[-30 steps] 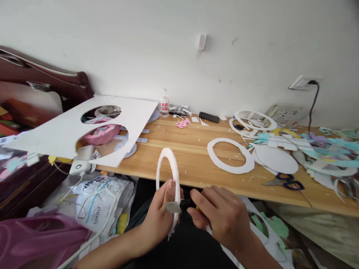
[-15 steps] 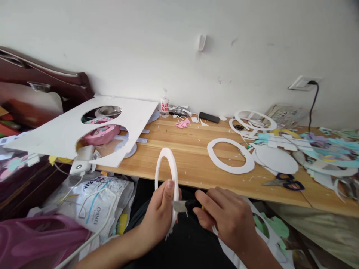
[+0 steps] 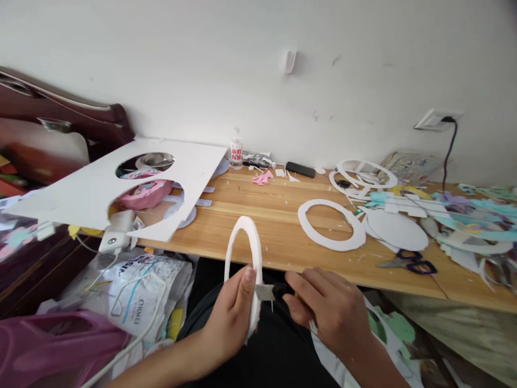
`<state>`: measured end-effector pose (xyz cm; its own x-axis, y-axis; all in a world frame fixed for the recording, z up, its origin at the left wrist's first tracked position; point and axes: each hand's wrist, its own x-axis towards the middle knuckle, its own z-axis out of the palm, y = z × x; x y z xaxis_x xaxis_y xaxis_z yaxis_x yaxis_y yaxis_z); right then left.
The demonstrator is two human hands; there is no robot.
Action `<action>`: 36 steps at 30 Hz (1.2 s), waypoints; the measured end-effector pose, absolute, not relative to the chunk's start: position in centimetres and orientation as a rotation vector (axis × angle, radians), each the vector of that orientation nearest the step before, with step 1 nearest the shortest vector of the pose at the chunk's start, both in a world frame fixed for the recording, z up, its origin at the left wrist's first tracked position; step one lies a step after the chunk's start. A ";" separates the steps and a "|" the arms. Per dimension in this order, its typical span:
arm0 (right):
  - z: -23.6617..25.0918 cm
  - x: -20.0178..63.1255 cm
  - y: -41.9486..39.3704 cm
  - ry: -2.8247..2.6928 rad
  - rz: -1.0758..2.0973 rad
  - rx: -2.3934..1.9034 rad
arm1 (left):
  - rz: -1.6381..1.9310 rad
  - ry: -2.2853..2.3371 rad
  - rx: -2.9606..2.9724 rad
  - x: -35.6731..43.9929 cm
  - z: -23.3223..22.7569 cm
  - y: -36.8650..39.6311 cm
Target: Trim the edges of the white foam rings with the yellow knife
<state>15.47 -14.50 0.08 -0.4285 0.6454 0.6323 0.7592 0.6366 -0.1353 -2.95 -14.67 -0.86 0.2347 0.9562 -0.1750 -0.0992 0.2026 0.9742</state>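
Two bare hands work close over your dark lap, just in front of the wooden table's near edge (image 3: 283,264). Your left hand (image 3: 230,315) pinches the lower part of an upright white foam ring (image 3: 246,253), thumb pressed on its near face and the other fingers curled behind it. Your right hand (image 3: 327,310) is closed around a black-handled utility knife (image 3: 271,291), its grey blade touching the ring's outer edge just beside your left thumb. Farther out on the table lies a flat white foam ring (image 3: 331,223), with purple-handled scissors (image 3: 412,261) to its right amid pastel paper scraps. To the left, a large white foam board with two round cut-outs (image 3: 81,188) leans over the table's end. A small clear bottle (image 3: 236,152) stands by the wall.
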 end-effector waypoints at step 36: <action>-0.4 15.3 -15.1 -2.185 -0.154 -1.022 | 0.972 0.868 1.073 -3.7 -0.1 -14.3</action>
